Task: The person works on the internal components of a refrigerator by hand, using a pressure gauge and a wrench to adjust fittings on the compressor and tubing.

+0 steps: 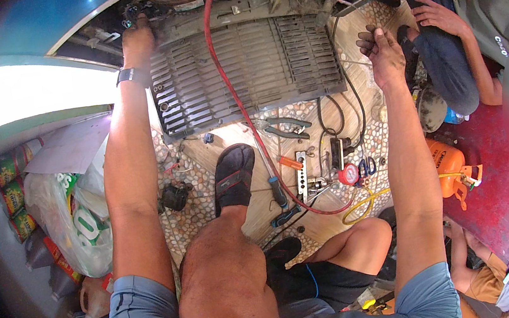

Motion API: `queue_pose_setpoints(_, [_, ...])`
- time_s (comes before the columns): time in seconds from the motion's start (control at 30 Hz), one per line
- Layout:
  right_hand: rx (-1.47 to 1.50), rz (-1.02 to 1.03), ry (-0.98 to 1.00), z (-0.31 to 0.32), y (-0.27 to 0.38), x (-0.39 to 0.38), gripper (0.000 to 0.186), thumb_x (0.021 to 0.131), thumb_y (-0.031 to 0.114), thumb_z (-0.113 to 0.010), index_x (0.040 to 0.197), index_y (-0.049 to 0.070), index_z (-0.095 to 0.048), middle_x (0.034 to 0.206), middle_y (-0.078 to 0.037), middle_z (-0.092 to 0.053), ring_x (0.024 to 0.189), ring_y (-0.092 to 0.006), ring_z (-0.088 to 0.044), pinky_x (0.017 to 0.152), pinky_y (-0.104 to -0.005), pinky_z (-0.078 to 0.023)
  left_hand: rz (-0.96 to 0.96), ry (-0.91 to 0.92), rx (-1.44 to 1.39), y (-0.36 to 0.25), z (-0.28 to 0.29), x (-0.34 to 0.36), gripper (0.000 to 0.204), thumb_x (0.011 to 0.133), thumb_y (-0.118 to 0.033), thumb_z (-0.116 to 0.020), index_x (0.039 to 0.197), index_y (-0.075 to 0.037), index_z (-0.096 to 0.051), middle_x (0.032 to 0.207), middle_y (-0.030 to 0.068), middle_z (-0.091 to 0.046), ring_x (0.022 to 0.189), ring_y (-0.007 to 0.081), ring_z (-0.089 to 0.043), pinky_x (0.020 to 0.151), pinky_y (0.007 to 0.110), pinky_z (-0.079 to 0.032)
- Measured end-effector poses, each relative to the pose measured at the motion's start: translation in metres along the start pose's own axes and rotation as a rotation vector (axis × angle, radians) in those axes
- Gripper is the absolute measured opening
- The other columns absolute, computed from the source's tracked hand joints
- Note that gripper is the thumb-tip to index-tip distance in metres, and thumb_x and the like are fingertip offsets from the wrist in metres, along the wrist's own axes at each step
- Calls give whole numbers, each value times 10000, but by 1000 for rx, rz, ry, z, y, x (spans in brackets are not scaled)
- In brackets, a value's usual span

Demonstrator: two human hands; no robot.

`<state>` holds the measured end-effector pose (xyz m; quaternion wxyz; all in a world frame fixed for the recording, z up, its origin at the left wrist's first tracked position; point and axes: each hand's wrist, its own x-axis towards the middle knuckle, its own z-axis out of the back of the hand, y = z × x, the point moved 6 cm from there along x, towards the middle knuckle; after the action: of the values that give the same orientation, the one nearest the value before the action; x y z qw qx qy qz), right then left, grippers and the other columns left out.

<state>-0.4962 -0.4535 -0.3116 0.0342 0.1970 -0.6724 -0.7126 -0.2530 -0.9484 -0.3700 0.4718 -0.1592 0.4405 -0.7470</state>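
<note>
My left hand (pixel 137 41) reaches into the dark upper-left recess of a blue-framed appliance. Its fingers bend in at a dark part with wires (pixel 133 12); what they grip is lost in shadow. Right below lies a dusty grey slatted panel (pixel 243 65), spread under the recess. My right hand (pixel 385 57) is raised to the right of this panel, palm partly up, its dark-stained fingers loosely curled and apart. I see nothing in it. A red hose (pixel 221 68) hangs across the panel and runs down to a red-rimmed pressure gauge (pixel 348 175).
On the pebble-patterned floor lie pliers (pixel 287 127), a screwdriver (pixel 278 193), a flaring bar (pixel 301 175) and a dark motor-like part (pixel 175 196). An orange gas canister (pixel 447 161) stands right. Another person's hand (pixel 440 16) is at upper right. Plastic bags (pixel 74 213) sit left.
</note>
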Motion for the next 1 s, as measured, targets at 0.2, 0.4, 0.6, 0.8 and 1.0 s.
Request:
queue_pose_setpoints(0.2, [-2,-8,-6,0,-4,0,329,1059,304,-505,1189,15,-593,1003,-121,-713,846,-189,-675,768,-320,-516,-275,-27,235,21,-8,22,601,1012,-475,-504,1075,99,-670,974,199,-696,855,268,-657,780,393,-497])
queue_pose_setpoints(0.4, [8,-2,6,-1,-6,-1,347,1053,329,-519,1175,14,-596,996,-118,-711,836,-186,-673,762,-317,-513,-274,-8,334,9,-4,14,586,1023,-451,-490,1095,106,-659,999,195,-697,866,259,-658,776,381,-493])
queue_pose_setpoints(0.6, [0,-54,7,-1,-11,-2,285,1054,266,-517,1175,21,-598,1002,-98,-693,858,-180,-661,781,-316,-510,-84,16,58,13,-1,16,611,1019,-512,-382,996,35,-652,865,223,-711,821,410,-704,783,508,-550])
queue_pose_setpoints(0.8, [-252,-138,41,1,-20,5,228,1042,181,-497,1166,28,-613,1006,-87,-687,843,-169,-651,754,-301,-503,-273,-66,255,12,-3,17,532,1015,-435,-474,997,53,-688,846,178,-707,785,299,-678,728,411,-515])
queue_pose_setpoints(1.0, [-632,-134,159,7,-15,30,259,1021,108,-425,1150,31,-636,1007,-83,-687,826,-167,-641,725,-298,-495,-485,-71,368,15,-10,21,371,956,-319,-580,1111,17,-604,861,221,-694,785,363,-682,696,452,-545])
